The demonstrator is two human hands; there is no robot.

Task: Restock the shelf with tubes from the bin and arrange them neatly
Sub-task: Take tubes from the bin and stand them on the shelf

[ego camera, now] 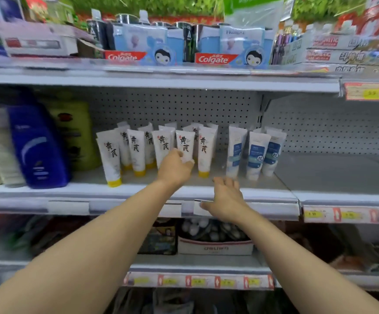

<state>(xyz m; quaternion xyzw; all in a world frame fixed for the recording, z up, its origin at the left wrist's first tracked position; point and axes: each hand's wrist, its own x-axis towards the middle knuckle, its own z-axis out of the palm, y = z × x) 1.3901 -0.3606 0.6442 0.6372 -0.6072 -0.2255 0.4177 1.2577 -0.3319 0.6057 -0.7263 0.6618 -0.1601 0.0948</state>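
Several white tubes with yellow caps [136,152] stand cap-down in rows on the middle shelf [263,184]. My left hand [175,167] is wrapped around the lower part of one white tube [185,143] in the front row. To their right stand three white tubes with blue labels [255,155]. My right hand [227,199] hovers over the shelf's front edge, fingers spread, holding nothing. The bin is out of view.
A blue bottle [38,146] and a green bottle [75,132] stand to the left on the same shelf. Boxed Colgate sets [215,48] fill the shelf above. The shelf section at right [342,173] is bare. A white box [215,245] sits on the shelf below.
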